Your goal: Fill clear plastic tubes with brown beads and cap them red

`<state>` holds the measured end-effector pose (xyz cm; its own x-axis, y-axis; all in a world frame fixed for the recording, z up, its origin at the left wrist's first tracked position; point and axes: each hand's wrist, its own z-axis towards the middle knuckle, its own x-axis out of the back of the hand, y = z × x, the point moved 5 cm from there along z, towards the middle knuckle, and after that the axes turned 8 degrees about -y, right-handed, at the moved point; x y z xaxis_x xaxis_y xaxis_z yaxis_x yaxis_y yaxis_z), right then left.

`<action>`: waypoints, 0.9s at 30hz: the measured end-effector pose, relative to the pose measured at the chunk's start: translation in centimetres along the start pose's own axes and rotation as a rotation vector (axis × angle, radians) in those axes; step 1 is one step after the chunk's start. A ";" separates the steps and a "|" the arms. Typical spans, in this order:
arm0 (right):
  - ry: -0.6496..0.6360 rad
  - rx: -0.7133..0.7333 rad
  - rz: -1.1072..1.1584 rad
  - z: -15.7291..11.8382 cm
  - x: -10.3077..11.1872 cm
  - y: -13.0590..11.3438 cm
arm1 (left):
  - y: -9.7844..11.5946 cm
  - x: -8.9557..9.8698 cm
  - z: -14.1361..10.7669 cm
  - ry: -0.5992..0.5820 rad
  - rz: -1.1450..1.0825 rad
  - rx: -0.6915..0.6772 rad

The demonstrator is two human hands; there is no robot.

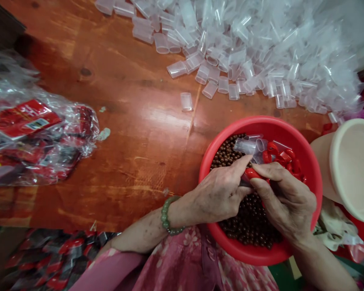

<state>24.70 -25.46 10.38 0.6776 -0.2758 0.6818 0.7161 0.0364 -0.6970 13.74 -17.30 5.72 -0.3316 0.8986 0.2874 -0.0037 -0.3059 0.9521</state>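
Both hands meet over a red basin (pixel 315 178) that holds dark brown beads (pixel 251 226), clear plastic sleeves (pixel 245 146) and red caps (pixel 286 157). My left hand (pixel 221 190), with a green bead bracelet at its wrist, is closed on a clear sleeve, mostly hidden behind the fingers. Between the thumb and forefinger of my right hand (pixel 283 194) is a red cap (pixel 252 173), at the end of that sleeve. What the sleeve contains is hard to make out.
Clear sleeves (pixel 230 48) are heaped along the table's (pixel 133 133) far side, with one loose sleeve (pixel 187 101) nearer. Plastic bags of red packets (pixel 33 137) lie left. A cream bucket (pixel 358 169) stands right of the basin. Red-capped pieces (pixel 54 258) lie below the table edge.
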 end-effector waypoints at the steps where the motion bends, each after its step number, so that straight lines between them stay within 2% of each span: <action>1: 0.042 0.000 -0.004 -0.1 0.0 0.0 | 0.0 0.1 0.0 0.008 0.001 -0.014; 6: 0.182 -0.003 -0.016 -0.1 0.3 -0.2 | 0.1 0.2 0.0 0.039 0.010 -0.051; 12: 0.170 0.021 0.024 0.1 -0.1 -0.2 | 0.1 0.1 0.0 0.039 -0.002 -0.063; 17: 0.204 -0.032 0.082 -0.3 -0.6 0.2 | 0.1 0.2 0.1 0.023 -0.031 -0.018; 27: 0.093 0.019 -0.008 0.1 -0.1 -0.3 | 0.1 0.2 0.1 0.020 -0.052 -0.010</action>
<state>24.45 -25.36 10.57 0.6543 -0.3644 0.6627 0.7249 0.0524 -0.6869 13.75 -17.09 5.89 -0.3498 0.9069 0.2348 -0.0308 -0.2616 0.9647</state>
